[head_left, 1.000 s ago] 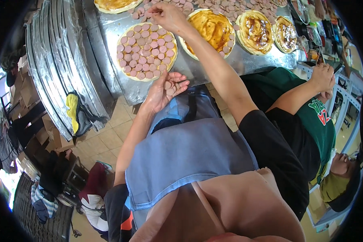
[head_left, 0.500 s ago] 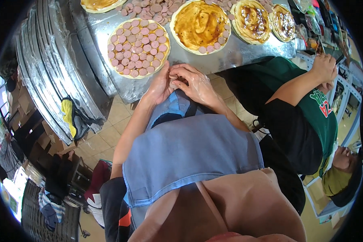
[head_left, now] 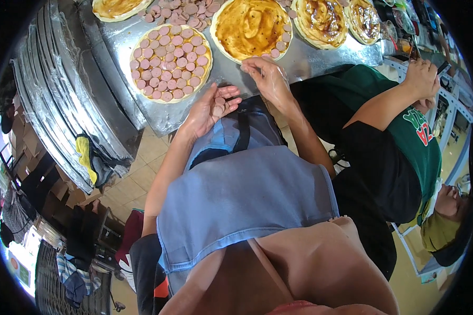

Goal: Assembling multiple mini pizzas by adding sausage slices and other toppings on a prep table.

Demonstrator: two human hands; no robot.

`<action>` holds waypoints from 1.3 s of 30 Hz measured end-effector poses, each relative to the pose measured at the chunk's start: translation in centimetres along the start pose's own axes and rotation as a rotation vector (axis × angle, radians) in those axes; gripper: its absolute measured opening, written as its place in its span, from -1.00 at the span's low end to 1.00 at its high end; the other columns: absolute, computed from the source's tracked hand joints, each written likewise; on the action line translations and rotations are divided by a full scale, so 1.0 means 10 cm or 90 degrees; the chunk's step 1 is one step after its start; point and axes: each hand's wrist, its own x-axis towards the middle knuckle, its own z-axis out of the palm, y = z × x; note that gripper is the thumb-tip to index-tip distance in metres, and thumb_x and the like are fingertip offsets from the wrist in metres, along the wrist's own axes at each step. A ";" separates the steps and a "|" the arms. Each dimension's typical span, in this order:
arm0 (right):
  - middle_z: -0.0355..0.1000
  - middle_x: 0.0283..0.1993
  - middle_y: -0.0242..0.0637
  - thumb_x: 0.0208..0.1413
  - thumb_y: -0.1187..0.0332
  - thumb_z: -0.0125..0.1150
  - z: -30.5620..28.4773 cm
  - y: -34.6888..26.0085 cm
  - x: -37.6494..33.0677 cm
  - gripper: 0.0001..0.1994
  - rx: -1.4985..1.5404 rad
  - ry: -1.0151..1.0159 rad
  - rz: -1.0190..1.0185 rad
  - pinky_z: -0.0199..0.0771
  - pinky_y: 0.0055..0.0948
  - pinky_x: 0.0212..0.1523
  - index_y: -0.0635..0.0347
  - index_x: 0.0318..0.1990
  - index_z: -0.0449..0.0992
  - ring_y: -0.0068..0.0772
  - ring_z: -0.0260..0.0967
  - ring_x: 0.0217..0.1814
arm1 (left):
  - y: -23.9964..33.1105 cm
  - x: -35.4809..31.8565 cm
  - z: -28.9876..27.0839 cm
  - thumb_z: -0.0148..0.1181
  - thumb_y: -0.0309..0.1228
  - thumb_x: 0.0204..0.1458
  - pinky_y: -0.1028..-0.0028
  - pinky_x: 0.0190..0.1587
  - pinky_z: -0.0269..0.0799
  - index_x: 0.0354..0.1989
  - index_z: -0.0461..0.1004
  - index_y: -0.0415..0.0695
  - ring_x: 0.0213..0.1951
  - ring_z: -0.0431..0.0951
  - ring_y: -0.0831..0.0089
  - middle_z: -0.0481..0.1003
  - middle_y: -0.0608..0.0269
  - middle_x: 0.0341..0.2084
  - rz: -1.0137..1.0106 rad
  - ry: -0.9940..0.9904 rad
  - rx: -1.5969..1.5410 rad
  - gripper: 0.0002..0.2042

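My left hand [head_left: 211,107] is palm up at the edge of the metal counter [head_left: 231,58], cupping a few pink sausage slices [head_left: 218,106]. My right hand [head_left: 267,76] hovers just below a sauced pizza base [head_left: 252,26] that has a few slices along its right rim; its fingers are pinched, and whether a slice sits in them is hard to tell. To the left lies a pizza base [head_left: 170,62] fully covered with sausage slices. A loose pile of slices [head_left: 181,11] lies on the counter behind both.
Two more sauced bases [head_left: 320,21] [head_left: 363,18] lie further right. A person in a green and black shirt [head_left: 404,131] stands at my right. A stack of metal trays [head_left: 58,105] stands at the left, with a yellow cloth [head_left: 86,152] hanging below it.
My right hand has left the left palm and moved up to the right, toward the sauced base. The left hand stays cupped with slices. The view has shifted slightly.
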 end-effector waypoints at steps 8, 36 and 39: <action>0.45 -0.35 -0.22 0.02 0.47 0.20 0.04 0.03 0.19 -0.88 -0.171 0.109 -0.131 0.38 -0.32 -0.22 0.19 -0.25 0.56 -0.20 0.40 -0.30 | -0.03 -0.03 -0.04 -0.32 -0.07 0.30 0.40 0.13 0.38 0.10 0.29 -0.34 0.04 0.45 0.26 0.40 0.03 0.02 0.014 -0.011 -0.006 -0.47; 0.39 -0.28 -0.25 0.04 0.47 0.18 0.01 0.11 0.01 -0.77 -0.197 0.114 -0.119 0.39 -0.31 -0.15 0.01 -0.13 0.59 -0.19 0.35 -0.19 | -0.04 -0.07 0.05 -0.33 -0.03 0.29 0.35 0.18 0.33 0.15 0.25 -0.35 0.10 0.41 0.19 0.33 -0.03 0.10 0.026 0.002 -0.009 -0.43; 0.42 -0.20 -0.23 0.08 0.41 0.17 0.00 -0.03 -0.04 -0.80 -0.058 0.071 -0.025 0.39 -0.29 -0.10 0.04 -0.13 0.58 -0.17 0.37 -0.14 | -0.02 -0.06 0.09 -0.33 0.02 0.27 0.35 0.19 0.32 0.17 0.23 -0.36 0.12 0.39 0.15 0.31 -0.06 0.13 0.042 -0.008 -0.037 -0.38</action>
